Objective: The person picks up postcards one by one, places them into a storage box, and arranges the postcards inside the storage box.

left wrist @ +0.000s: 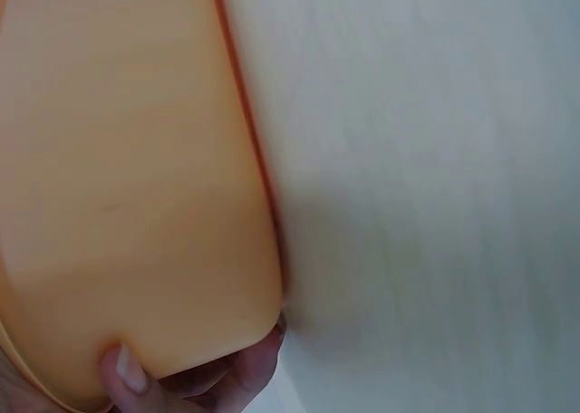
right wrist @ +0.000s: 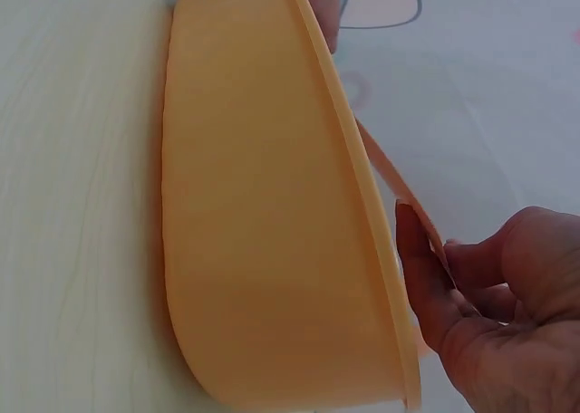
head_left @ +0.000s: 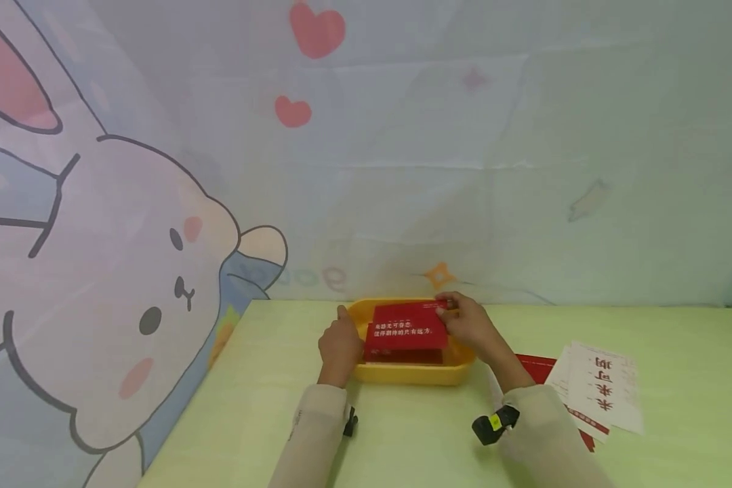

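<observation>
A yellow plastic basin (head_left: 410, 376) stands at the far side of the table. My left hand (head_left: 340, 344) grips its left end, and the left wrist view shows the thumb (left wrist: 129, 369) against the basin's outer wall (left wrist: 136, 196). Thumb and fingers of my right hand (head_left: 468, 327) pinch a red card (head_left: 410, 324) with white writing by its right edge. That card is held tilted over the basin. Below it lies another red card (head_left: 405, 356), mostly covered. Seen from the right wrist, the pinched card (right wrist: 399, 173) rises above the rim beside the right hand (right wrist: 489, 295).
Right of the basin, white printed sheets (head_left: 606, 386) and red cards (head_left: 537, 366) lie overlapping on the pale green table (head_left: 689, 379), partly behind the right forearm. A hanging cloth (head_left: 463, 169) with a cartoon rabbit (head_left: 116, 285) stands right behind the table's far edge.
</observation>
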Demonstrator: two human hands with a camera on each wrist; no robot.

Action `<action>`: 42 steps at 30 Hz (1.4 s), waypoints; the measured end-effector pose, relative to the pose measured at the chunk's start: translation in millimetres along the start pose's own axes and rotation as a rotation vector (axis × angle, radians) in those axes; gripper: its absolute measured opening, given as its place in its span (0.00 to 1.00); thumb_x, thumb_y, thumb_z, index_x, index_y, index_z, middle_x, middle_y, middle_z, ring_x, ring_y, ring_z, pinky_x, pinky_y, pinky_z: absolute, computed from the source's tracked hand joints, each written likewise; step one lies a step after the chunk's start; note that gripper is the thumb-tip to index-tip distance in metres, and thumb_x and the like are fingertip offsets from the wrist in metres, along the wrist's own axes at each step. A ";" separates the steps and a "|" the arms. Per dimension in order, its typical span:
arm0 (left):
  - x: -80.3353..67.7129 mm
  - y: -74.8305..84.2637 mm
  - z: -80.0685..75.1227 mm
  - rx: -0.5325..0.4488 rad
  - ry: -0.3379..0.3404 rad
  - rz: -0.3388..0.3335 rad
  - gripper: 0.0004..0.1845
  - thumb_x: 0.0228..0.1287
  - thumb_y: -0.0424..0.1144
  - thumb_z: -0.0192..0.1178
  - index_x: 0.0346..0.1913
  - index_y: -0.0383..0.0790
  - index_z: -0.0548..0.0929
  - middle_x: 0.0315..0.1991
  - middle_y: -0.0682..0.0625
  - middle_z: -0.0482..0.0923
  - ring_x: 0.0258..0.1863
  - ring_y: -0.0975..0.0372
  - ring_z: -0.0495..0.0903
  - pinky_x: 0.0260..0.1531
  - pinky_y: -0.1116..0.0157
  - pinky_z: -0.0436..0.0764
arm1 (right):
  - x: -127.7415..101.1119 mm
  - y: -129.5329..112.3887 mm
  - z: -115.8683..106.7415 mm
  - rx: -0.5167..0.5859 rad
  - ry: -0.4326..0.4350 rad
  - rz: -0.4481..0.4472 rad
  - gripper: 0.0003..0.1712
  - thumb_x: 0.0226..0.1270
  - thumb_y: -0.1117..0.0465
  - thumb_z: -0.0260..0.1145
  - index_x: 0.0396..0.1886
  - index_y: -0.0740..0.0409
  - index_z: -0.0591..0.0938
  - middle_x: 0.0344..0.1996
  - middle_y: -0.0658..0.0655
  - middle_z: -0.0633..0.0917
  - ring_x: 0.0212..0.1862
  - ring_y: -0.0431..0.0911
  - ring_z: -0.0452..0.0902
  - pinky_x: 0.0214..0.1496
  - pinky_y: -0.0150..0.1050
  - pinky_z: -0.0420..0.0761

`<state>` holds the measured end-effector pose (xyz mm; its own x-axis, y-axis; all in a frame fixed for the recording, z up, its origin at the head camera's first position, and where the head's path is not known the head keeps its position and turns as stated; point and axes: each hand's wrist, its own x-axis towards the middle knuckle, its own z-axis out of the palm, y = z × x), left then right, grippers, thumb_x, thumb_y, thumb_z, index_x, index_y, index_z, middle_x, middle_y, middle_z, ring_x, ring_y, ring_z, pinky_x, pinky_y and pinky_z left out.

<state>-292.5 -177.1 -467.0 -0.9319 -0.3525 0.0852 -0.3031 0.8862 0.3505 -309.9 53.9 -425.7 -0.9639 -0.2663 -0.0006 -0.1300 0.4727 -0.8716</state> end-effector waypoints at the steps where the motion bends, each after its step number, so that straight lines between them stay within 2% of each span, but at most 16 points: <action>1: -0.3 -0.2 0.8 0.000 -0.001 0.003 0.26 0.59 0.36 0.66 0.57 0.34 0.67 0.31 0.39 0.82 0.24 0.50 0.81 0.27 0.54 0.84 | -0.3 0.1 0.6 -0.010 0.001 0.000 0.24 0.77 0.61 0.54 0.69 0.62 0.69 0.61 0.69 0.73 0.44 0.51 0.80 0.45 0.42 0.84; 7: -1.2 0.9 -0.9 0.008 0.006 0.006 0.24 0.60 0.35 0.66 0.55 0.35 0.67 0.31 0.39 0.82 0.26 0.50 0.83 0.28 0.54 0.84 | -0.7 -2.6 2.7 -0.095 0.020 -0.009 0.23 0.76 0.62 0.54 0.68 0.65 0.70 0.60 0.71 0.75 0.50 0.57 0.79 0.48 0.45 0.82; 13: -0.6 1.2 -3.3 0.009 -0.002 0.000 0.24 0.61 0.36 0.65 0.55 0.35 0.67 0.32 0.39 0.83 0.27 0.50 0.83 0.28 0.53 0.84 | 1.9 -3.4 7.3 -0.146 -0.004 -0.014 0.23 0.75 0.64 0.55 0.65 0.68 0.71 0.59 0.73 0.76 0.47 0.57 0.80 0.41 0.41 0.81; 18: 0.2 -1.6 0.0 0.007 -0.016 -0.002 0.25 0.61 0.36 0.65 0.56 0.35 0.66 0.33 0.40 0.83 0.27 0.50 0.83 0.28 0.54 0.84 | 5.3 -1.4 14.8 -0.192 -0.016 -0.032 0.23 0.75 0.64 0.56 0.65 0.69 0.71 0.57 0.74 0.77 0.52 0.61 0.80 0.48 0.48 0.82; 25: 1.5 -4.6 2.3 0.001 -0.028 -0.011 0.25 0.61 0.36 0.65 0.56 0.36 0.66 0.34 0.40 0.83 0.27 0.51 0.82 0.29 0.54 0.84 | 9.9 2.1 22.2 -0.233 -0.032 -0.036 0.23 0.74 0.64 0.56 0.65 0.69 0.71 0.57 0.73 0.78 0.52 0.61 0.80 0.47 0.49 0.82; 30: 0.6 -3.6 0.4 0.000 -0.020 -0.007 0.24 0.61 0.37 0.65 0.55 0.36 0.66 0.34 0.39 0.83 0.28 0.49 0.83 0.30 0.53 0.84 | 14.1 2.0 25.3 -0.264 -0.022 -0.055 0.23 0.74 0.65 0.56 0.64 0.70 0.72 0.57 0.72 0.79 0.58 0.64 0.77 0.57 0.56 0.80; 32: 0.6 -2.9 0.0 0.003 -0.018 -0.008 0.24 0.62 0.37 0.65 0.55 0.36 0.66 0.34 0.39 0.83 0.29 0.49 0.84 0.30 0.53 0.84 | 16.2 1.8 26.9 -0.290 -0.011 -0.066 0.22 0.73 0.65 0.56 0.63 0.71 0.74 0.56 0.72 0.80 0.57 0.64 0.77 0.58 0.56 0.79; 39: 1.3 -0.1 -0.4 0.010 -0.029 -0.022 0.25 0.60 0.37 0.66 0.56 0.36 0.66 0.34 0.39 0.83 0.28 0.49 0.84 0.31 0.53 0.85 | 18.0 2.3 30.5 -0.345 0.013 -0.026 0.22 0.71 0.65 0.57 0.61 0.72 0.75 0.55 0.71 0.82 0.47 0.57 0.79 0.55 0.53 0.80; 42: 1.9 0.8 -1.3 0.010 -0.033 -0.026 0.26 0.60 0.37 0.66 0.57 0.36 0.66 0.34 0.40 0.83 0.28 0.50 0.83 0.31 0.53 0.85 | 17.1 0.6 30.8 -0.353 0.018 -0.019 0.23 0.71 0.66 0.57 0.61 0.73 0.75 0.55 0.71 0.81 0.48 0.57 0.79 0.57 0.54 0.79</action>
<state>-294.3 -177.5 -465.2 -0.9299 -0.3650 0.0451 -0.3288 0.8800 0.3426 -319.3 23.7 -441.3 -0.9641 -0.2644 0.0260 -0.2177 0.7300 -0.6478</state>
